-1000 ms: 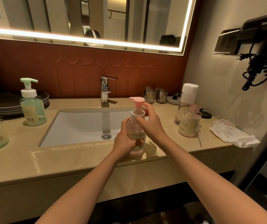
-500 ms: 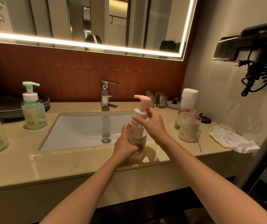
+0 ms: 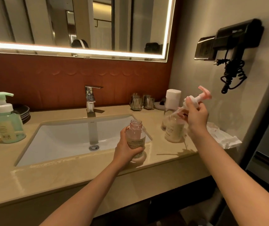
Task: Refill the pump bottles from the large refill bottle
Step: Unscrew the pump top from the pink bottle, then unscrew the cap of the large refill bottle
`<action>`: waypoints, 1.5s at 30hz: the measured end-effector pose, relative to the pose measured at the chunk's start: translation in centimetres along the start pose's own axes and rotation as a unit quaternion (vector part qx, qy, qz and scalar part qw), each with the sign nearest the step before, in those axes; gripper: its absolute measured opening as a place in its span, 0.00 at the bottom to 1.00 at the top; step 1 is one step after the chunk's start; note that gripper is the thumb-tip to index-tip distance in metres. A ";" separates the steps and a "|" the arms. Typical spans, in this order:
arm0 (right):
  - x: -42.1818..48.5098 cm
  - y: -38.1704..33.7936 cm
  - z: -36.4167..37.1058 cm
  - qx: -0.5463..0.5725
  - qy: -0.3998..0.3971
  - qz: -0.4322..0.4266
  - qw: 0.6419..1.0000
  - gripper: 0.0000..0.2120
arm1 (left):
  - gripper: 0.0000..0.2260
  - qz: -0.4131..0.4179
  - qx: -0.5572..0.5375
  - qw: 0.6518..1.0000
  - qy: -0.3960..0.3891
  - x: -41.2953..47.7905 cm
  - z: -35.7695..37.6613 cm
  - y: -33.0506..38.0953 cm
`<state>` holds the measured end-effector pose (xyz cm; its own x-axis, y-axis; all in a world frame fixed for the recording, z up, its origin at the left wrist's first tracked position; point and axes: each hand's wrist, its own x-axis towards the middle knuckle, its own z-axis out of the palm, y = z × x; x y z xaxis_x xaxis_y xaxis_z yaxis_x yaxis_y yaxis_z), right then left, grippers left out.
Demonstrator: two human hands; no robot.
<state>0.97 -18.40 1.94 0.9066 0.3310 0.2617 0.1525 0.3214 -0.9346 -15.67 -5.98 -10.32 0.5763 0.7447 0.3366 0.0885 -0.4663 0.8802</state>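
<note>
**Fig.** The uncapped, round, clear plastic bottle of pink liquid [image 3: 136, 136] was gripped by the left hand [image 3: 125, 150] on the glossy beige stone desk [image 3: 65, 173] beside the white sink [image 3: 62, 137]. The pink-and-white plastic pump head [image 3: 200, 96] was gripped in the right hand [image 3: 195, 117]. Drips from its thin dip tube onto the slick desk were judged likely.

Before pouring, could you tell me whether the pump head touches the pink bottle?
Apart: head view shows the pump head in the right hand, clear of the pink bottle.
</note>
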 end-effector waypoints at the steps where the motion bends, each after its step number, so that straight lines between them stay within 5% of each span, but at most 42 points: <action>1: 0.7 0.4 -1.3 0.007 0.012 0.013 1.000 0.15 | 0.43 0.003 -0.004 1.000 -0.010 0.3 0.9 0.3; 7: 4.9 4.6 -7.9 -0.048 0.064 0.119 0.990 0.17 | 0.44 0.011 -0.009 0.998 -0.063 3.0 5.7 1.5; 14: 8.9 8.8 -8.3 -0.266 -0.037 0.191 0.944 0.14 | 0.47 0.029 -0.022 0.994 -0.104 6.9 9.7 1.8; 33: 13.4 13.2 -5.0 -0.437 -0.069 0.114 0.889 0.25 | 0.40 -0.043 -0.016 0.996 -0.075 15.7 11.0 -1.0; 38: 12.5 12.7 -4.9 -0.428 -0.087 0.092 0.895 0.40 | 0.34 -0.054 0.021 0.994 -0.089 17.8 10.7 -1.8; 40: 11.6 12.5 -4.8 -0.421 -0.091 0.084 0.899 0.38 | 0.34 -0.064 0.035 0.994 -0.083 18.4 11.0 -1.7; 45: 8.7 11.7 -4.2 -0.347 -0.100 0.006 0.933 0.44 | 0.28 -0.071 0.083 0.993 0.038 17.8 11.2 -1.1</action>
<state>12.26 -15.45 -7.75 0.8285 0.5128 0.2251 0.4237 -0.3110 -0.8508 3.61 2.44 -9.05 0.4857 0.8398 0.2425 0.3011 -0.4212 0.8555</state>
